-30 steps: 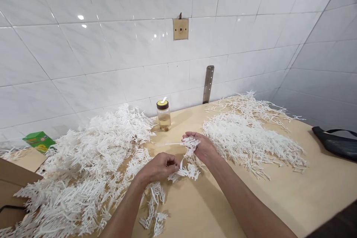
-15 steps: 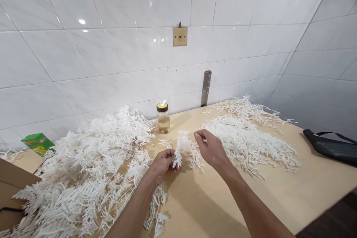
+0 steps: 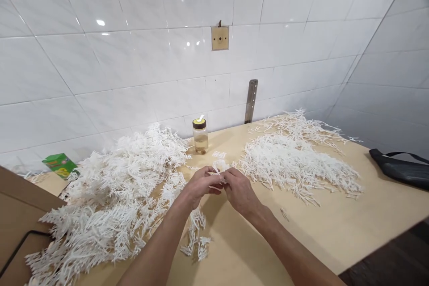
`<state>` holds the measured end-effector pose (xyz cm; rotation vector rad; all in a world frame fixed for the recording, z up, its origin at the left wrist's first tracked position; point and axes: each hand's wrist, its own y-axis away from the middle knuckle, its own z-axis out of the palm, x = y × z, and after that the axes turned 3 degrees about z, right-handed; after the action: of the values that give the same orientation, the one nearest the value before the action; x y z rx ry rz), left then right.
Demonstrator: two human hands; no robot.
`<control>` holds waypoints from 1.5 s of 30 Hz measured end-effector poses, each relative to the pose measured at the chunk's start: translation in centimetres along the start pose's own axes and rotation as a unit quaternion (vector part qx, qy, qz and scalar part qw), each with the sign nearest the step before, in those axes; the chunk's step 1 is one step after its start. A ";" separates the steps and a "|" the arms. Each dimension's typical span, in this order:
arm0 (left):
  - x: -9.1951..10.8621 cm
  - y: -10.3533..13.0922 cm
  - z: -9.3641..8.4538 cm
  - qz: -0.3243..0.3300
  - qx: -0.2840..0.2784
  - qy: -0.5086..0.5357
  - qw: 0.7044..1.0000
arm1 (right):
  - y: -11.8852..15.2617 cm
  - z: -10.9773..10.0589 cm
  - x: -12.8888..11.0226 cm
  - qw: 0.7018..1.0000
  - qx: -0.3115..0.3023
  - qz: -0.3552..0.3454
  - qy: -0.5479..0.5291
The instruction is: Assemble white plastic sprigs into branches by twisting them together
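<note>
White sprig [image 3: 216, 171] clamped in L hand [image 3: 201, 184] & R hand [image 3: 239, 191] grip, table edge [image 3: 377, 245] well off to R.

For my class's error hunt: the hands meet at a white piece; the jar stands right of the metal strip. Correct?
No: the head view shows the jar left of the metal strip. Left hand and right hand do meet at a white piece.

Left grip [image 3: 203, 183], right grip [image 3: 240, 191], forearms [image 3: 283, 242], all bare
</note>
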<state>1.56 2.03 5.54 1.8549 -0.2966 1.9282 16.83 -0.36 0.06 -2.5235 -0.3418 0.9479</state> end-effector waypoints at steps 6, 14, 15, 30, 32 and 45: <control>-2.5 1.9 -1.2 -0.014 0.086 -0.066 0.994 | 2.6 -1.7 -1.0 0.964 -0.114 0.010 -0.240; -3.8 3.9 0.1 0.022 0.084 -0.331 0.939 | 0.7 -4.0 1.7 0.987 -0.041 0.102 -0.116; -3.5 4.2 0.5 0.039 0.080 -0.368 0.925 | 0.0 -3.9 1.9 0.991 -0.056 0.086 -0.081; -0.6 -2.6 -2.2 0.112 0.071 -0.508 0.851 | -1.8 -0.3 3.2 0.991 -0.120 0.028 0.056; 0.0 -3.0 -2.4 0.113 0.063 -0.445 0.886 | -1.9 -0.3 3.4 0.994 -0.089 0.046 0.032; 2.8 -1.5 -1.8 0.065 0.080 -0.462 0.881 | -2.7 -2.8 4.7 0.990 0.013 0.130 -0.053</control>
<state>0.66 4.63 7.96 2.8224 -0.5638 0.9983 21.97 2.91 0.49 -2.5411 -0.0309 1.1786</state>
